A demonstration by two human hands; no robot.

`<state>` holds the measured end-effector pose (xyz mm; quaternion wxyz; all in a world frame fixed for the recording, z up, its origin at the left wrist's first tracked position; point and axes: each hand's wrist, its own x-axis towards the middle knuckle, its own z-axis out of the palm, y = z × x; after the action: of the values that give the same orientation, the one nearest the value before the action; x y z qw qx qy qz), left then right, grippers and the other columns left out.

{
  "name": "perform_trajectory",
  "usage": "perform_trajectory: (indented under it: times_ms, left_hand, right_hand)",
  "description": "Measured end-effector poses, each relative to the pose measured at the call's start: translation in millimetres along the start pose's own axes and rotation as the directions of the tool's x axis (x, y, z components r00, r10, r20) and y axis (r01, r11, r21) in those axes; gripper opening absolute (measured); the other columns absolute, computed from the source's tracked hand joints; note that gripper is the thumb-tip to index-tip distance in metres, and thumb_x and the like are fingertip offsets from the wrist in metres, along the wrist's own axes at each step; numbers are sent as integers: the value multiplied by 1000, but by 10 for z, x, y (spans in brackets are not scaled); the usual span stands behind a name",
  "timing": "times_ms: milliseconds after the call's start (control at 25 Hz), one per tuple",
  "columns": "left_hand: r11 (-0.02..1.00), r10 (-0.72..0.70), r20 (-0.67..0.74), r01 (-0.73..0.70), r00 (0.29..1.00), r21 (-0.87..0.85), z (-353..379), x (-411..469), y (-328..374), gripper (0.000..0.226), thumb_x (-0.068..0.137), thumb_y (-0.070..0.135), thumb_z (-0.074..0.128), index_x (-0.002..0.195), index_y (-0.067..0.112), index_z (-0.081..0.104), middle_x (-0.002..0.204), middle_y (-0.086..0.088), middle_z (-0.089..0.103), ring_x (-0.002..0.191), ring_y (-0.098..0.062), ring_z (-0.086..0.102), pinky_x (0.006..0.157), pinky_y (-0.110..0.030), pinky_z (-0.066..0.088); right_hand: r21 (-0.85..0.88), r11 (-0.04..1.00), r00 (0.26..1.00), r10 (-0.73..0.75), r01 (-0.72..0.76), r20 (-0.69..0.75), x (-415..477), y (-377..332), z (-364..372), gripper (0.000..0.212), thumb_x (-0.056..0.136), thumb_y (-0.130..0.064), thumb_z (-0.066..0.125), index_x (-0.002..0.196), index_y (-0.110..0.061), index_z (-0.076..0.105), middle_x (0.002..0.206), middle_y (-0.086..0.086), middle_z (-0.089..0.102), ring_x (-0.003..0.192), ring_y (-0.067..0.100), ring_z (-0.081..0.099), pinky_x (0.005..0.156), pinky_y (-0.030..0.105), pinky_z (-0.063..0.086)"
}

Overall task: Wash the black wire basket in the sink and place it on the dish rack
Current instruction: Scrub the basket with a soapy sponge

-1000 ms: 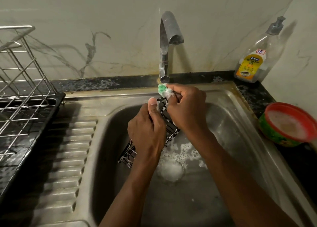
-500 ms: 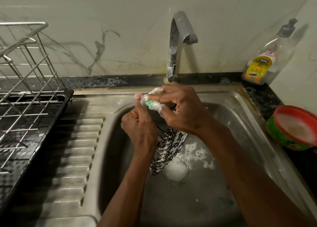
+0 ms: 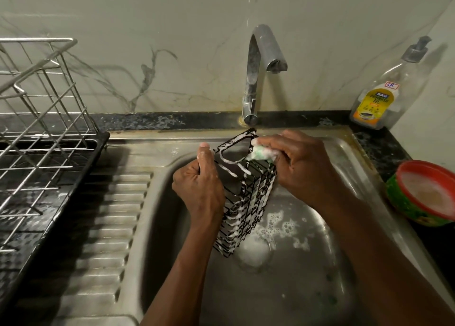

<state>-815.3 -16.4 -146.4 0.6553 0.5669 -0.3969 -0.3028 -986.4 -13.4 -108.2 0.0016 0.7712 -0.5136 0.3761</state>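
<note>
Black wire basket (image 3: 248, 197), streaked with suds, stood upright above the sink (image 3: 283, 288) bowl. Left hand (image 3: 199, 190) was closed around its left side; right hand (image 3: 298, 165) pinched a soapy green sponge (image 3: 261, 153) against its top rim. Dish rack (image 3: 41, 129) sat left.

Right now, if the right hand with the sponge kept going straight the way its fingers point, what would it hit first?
The right hand points left across the basket rim. Its sponge already touches that rim, so going on it would likely meet the left hand's thumb on the far side, though depth is hard to judge.
</note>
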Motion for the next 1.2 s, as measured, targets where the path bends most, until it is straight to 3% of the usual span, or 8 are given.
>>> perform_trajectory:
  times_ms: [120, 240, 400, 520, 640, 880, 1080, 1200]
  left_hand:
    - [1000, -9, 0, 9, 1000, -17, 6, -5, -2, 60, 105, 33, 58, 50, 21, 36, 45, 10, 27, 44, -11, 21, 47, -29, 18]
    - [1000, -12, -3, 12, 1000, -8, 3, -4, -11, 59, 105, 29, 57, 50, 20, 36, 44, 13, 27, 43, -9, 21, 47, -29, 18]
    - [1000, 25, 32, -25, 999, 11, 46, -61, -11, 60, 102, 37, 58, 49, 25, 32, 46, 8, 27, 44, -14, 20, 46, -35, 16]
    - [999, 45, 78, -46, 996, 9, 55, -97, -35, 61, 102, 35, 59, 47, 22, 35, 46, 5, 27, 43, -15, 20, 46, -34, 16]
    - [995, 97, 125, -99, 987, 9, 69, -149, -4, 62, 104, 26, 60, 47, 23, 36, 45, 7, 26, 42, -11, 19, 47, -31, 14]
    - [986, 151, 197, -162, 969, 41, 77, -230, -20, 60, 101, 30, 59, 53, 9, 31, 47, 5, 25, 43, -10, 19, 46, -36, 15]
    - [988, 141, 191, -149, 971, 30, 39, -218, 10, 59, 100, 31, 60, 49, 17, 33, 47, 8, 25, 44, -9, 19, 47, -34, 16]
    - [995, 91, 132, -95, 987, 27, 4, -134, -59, 61, 98, 37, 61, 51, 10, 32, 48, -6, 25, 46, -16, 21, 45, -40, 21]
  right_hand:
    - [81, 993, 996, 88, -90, 31, -13, -17, 55, 42, 87, 9, 62, 119, -14, 74, 83, -4, 57, 63, -14, 39, 58, 2, 34]
    - [124, 985, 989, 107, -119, 101, -26, -74, 41, 34, 91, -4, 68, 123, -16, 72, 83, -4, 59, 61, -8, 42, 56, 7, 36]
    - [119, 973, 978, 189, -199, 91, 19, 4, -16, 34, 83, 2, 70, 114, -11, 75, 76, -20, 53, 68, -15, 53, 59, 1, 39]
    - [159, 946, 958, 286, -284, 8, -46, 186, -28, 31, 86, 1, 70, 114, -10, 74, 92, -1, 74, 67, -3, 63, 60, 7, 50]
    - [155, 919, 931, 365, -363, 14, -117, 288, -65, 34, 88, 4, 67, 120, -10, 71, 91, 0, 70, 62, -3, 58, 57, 5, 46]
    - [130, 985, 994, 112, -113, 17, 43, -79, 112, 27, 87, 4, 67, 111, -5, 75, 90, 6, 73, 65, -6, 50, 61, 0, 41]
    - [72, 926, 929, 371, -370, -2, 272, 368, 82, 26, 88, 0, 68, 111, -8, 75, 104, 8, 76, 81, 5, 65, 68, -3, 41]
    - [82, 960, 964, 264, -267, 41, 174, 263, 122, 32, 88, 4, 61, 114, -9, 75, 104, 8, 75, 76, 5, 62, 68, -1, 40]
